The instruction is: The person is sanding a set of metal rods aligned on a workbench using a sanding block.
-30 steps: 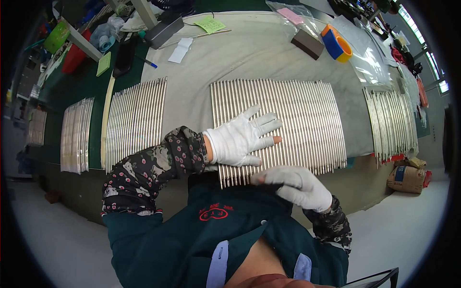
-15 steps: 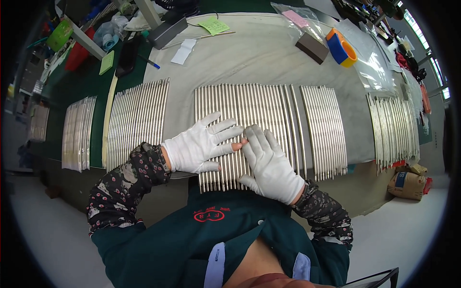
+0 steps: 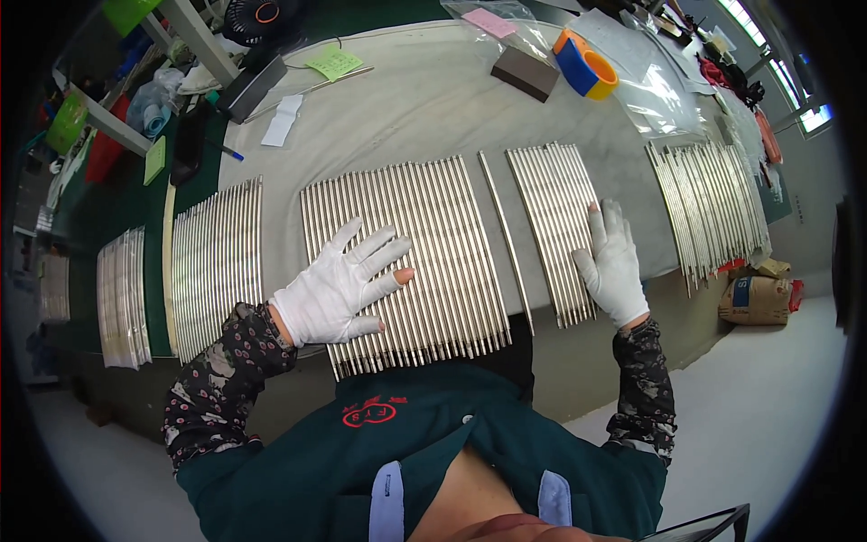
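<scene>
Two white-gloved hands lie on the desk [image 3: 433, 99]: the left hand [image 3: 339, 289] and the right hand [image 3: 614, 266]. Six groups of shiny metal rods lie side by side: one at the far left [image 3: 54, 287], a second [image 3: 122, 296], a third [image 3: 217, 253], the wide middle group [image 3: 442, 235], a narrower fifth [image 3: 551, 217] and the sixth on the right [image 3: 713, 208]. One single rod [image 3: 504, 237] lies apart. One tape roll [image 3: 585, 65], one dark block [image 3: 526, 74], one cardboard box [image 3: 757, 296], one fan [image 3: 262, 16]

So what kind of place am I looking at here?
Probably a factory workbench: batches of metal rods lie in rows on a long padded table, gloved hands sort them, and tape and cartons sit nearby.
</scene>
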Demonstrator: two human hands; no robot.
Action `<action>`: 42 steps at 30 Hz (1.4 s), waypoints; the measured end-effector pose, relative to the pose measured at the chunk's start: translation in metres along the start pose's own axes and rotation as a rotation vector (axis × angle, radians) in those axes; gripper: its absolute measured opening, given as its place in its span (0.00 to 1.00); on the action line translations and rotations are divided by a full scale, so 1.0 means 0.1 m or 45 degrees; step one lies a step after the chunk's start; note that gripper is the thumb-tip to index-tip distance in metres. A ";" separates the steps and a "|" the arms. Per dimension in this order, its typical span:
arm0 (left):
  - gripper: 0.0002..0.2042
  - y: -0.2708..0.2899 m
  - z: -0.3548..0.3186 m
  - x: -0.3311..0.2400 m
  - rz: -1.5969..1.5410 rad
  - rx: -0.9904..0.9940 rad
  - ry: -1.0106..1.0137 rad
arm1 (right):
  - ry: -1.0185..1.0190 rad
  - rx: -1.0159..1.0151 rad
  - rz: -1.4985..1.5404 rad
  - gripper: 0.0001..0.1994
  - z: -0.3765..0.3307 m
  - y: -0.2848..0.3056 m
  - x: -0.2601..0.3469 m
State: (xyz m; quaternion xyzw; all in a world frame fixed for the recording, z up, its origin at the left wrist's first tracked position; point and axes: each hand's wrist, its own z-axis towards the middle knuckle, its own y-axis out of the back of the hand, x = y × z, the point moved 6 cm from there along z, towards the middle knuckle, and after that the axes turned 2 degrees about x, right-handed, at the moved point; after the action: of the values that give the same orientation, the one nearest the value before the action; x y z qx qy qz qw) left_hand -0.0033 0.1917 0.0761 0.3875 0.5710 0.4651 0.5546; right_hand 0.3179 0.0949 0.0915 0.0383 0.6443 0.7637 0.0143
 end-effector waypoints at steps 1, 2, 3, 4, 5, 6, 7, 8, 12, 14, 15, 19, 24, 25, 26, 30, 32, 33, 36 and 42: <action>0.40 -0.01 -0.01 0.00 -0.005 0.018 0.013 | 0.031 0.005 0.064 0.35 0.02 0.01 0.09; 0.38 -0.01 -0.03 0.00 0.014 0.008 0.010 | 0.056 0.006 0.130 0.35 0.06 0.01 0.22; 0.38 -0.01 -0.03 0.00 0.015 0.010 0.000 | 0.077 0.039 0.084 0.37 0.08 -0.02 0.31; 0.37 -0.01 -0.03 0.00 0.017 0.027 0.012 | 0.111 0.035 0.097 0.38 0.09 -0.02 0.40; 0.36 -0.01 -0.02 0.01 0.020 0.044 0.024 | 0.144 0.032 0.108 0.39 0.09 -0.02 0.50; 0.36 -0.01 -0.03 0.00 0.031 0.063 0.036 | 0.180 0.073 0.110 0.39 0.09 -0.04 0.63; 0.36 0.01 -0.02 -0.02 0.034 0.070 0.022 | 0.214 0.113 0.113 0.40 0.10 -0.05 0.75; 0.37 0.03 -0.01 -0.02 0.048 0.120 0.057 | 0.327 0.081 0.146 0.41 0.10 -0.03 0.91; 0.38 0.04 -0.03 -0.03 0.069 0.135 0.065 | 0.445 0.058 0.414 0.38 0.08 0.14 1.00; 0.38 0.05 -0.02 -0.02 0.067 0.134 0.076 | 0.303 -0.119 0.302 0.37 0.09 0.21 0.66; 0.38 0.07 0.00 -0.04 0.070 0.132 0.063 | 0.150 -0.099 0.214 0.36 0.08 0.16 0.46; 0.41 0.11 0.06 -0.06 0.052 0.073 0.057 | 0.030 -0.030 0.189 0.37 0.00 -0.07 0.32; 0.38 0.06 0.02 -0.02 0.070 0.118 0.068 | 0.094 -0.052 0.289 0.35 0.02 0.06 0.22; 0.37 0.05 0.00 -0.01 0.073 0.115 0.067 | 0.061 -0.068 0.256 0.35 0.07 0.07 0.01; 0.37 0.07 -0.01 -0.03 0.086 0.119 0.068 | -0.123 -0.123 0.111 0.34 0.10 0.09 -0.32; 0.37 0.06 -0.02 -0.05 0.124 0.112 0.050 | -0.821 -0.183 -0.349 0.33 -0.09 0.12 -1.63; 0.37 0.05 -0.02 -0.04 0.108 0.117 0.066 | -1.062 -0.115 -0.297 0.35 -0.21 0.01 -1.98; 0.37 0.06 0.00 -0.03 0.113 0.117 0.056 | -1.071 -0.121 -0.298 0.35 -0.23 -0.03 -2.01; 0.39 0.05 0.02 -0.03 0.090 0.134 0.061 | -1.042 -0.014 -0.322 0.42 -0.19 -0.12 -1.82; 0.40 0.07 0.01 -0.04 0.097 0.101 0.068 | -0.723 0.036 -0.036 0.38 -0.13 -0.07 -1.21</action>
State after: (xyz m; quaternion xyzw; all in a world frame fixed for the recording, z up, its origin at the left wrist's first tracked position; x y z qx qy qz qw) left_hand -0.0022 0.1901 0.0835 0.4182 0.5885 0.4731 0.5050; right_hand 0.4373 0.0751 0.0772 0.2417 0.6257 0.7130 0.2042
